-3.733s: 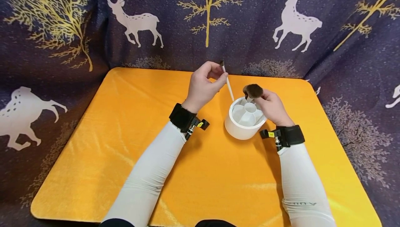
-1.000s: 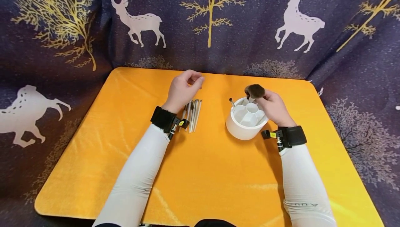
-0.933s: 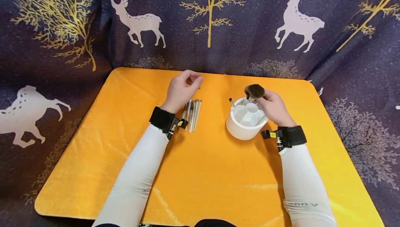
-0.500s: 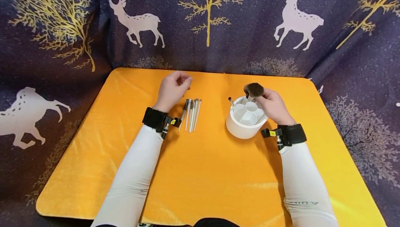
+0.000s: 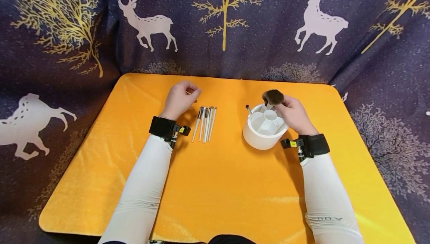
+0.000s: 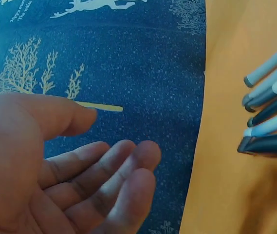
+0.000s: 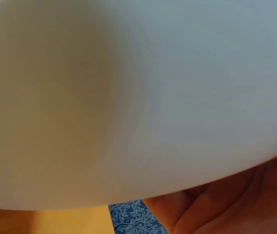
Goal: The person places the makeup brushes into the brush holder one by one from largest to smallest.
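Observation:
My left hand point(image 5: 179, 98) hovers above the table left of a row of makeup brushes point(image 5: 205, 126), nothing held in it. The left wrist view shows its fingers point(image 6: 133, 195) loosely bent, thumb apart from them, and the dark brush tips point(image 6: 267, 144) at the right. A round white brush holder point(image 5: 260, 139) with inner compartments stands to the right. My right hand point(image 5: 293, 115) grips its far right side, fingertips partly hidden behind a large fluffy brush point(image 5: 274, 97) standing in the holder. A small brush point(image 5: 248, 109) leans at its left rim. The holder's wall point(image 7: 187, 97) fills the right wrist view.
An orange cloth point(image 5: 215, 191) covers the table. Behind it hangs a dark curtain point(image 5: 201, 61) patterned with deer and trees, reaching down to the table's back edge.
Earlier my left hand held a small brush at the holder's left rim. That brush now stands inside, and my left hand has moved left, beyond the row of brushes. My right hand stays put.

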Action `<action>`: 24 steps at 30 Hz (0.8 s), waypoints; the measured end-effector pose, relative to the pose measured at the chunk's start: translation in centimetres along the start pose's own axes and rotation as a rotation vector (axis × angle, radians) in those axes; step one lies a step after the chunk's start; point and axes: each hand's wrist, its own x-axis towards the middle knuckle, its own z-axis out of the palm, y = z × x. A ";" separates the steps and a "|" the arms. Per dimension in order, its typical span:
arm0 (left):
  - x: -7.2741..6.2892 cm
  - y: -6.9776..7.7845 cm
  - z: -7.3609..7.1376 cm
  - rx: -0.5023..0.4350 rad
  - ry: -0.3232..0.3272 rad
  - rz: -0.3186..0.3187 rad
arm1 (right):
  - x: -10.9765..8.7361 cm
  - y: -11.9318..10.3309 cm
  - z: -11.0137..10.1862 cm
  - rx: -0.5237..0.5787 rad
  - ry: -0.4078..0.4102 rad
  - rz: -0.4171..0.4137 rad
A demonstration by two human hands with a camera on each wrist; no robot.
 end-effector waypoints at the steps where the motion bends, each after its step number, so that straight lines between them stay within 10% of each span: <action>1: 0.0 -0.2 0.0 0.017 -0.014 -0.007 | 0.0 0.0 0.0 0.000 0.001 0.001; 24: -0.3 -2.0 0.3 0.167 -0.310 -0.139 | 0.1 -0.1 0.1 -0.008 0.012 0.000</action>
